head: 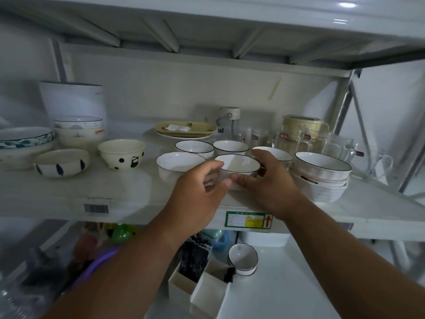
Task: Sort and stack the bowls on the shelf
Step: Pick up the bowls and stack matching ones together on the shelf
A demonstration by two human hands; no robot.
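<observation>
- The shelf (57, 192) is crowded, so a careless swing risks hitting the stack of ribbed bowls (322, 180) just beside the right hand (269, 180).
- The black-rimmed bowl (238, 168) sits near the front edge, among matching bowls; a slip could drop it.
- Both hands cup it: right hand wrapped on its side, left hand (197, 189) curled, grip loose.
</observation>
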